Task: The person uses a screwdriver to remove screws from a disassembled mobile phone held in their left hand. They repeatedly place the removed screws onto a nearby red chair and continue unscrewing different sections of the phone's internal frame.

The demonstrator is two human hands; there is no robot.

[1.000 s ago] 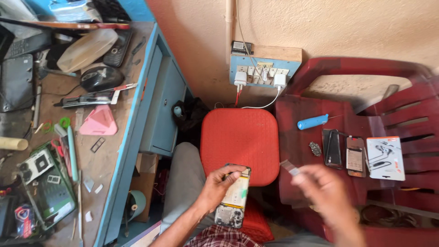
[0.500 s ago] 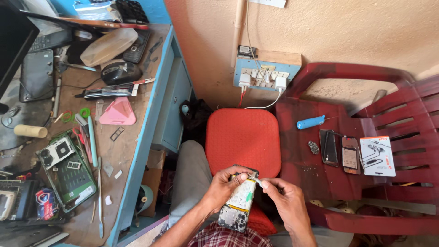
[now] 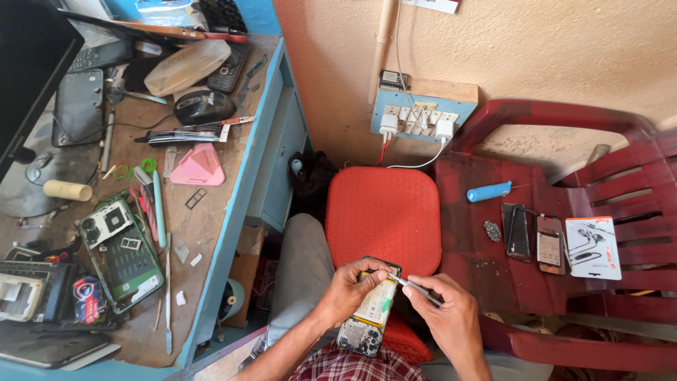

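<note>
Back was already off the phone gripped in my left hand, right hand pinching tweezers at its top, reassembly undone.

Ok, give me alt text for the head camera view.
The left hand holds an opened phone while the right hand touches a thin metal tool to it, above a red stool. A cluttered workbench stands left, a red plastic chair right.

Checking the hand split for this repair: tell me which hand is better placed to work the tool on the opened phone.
Right. The right hand already pinches the thin metal tool, its tip at the top of the opened phone. The left hand has its grip around the phone's upper edge, steadying it over the lap.
</note>
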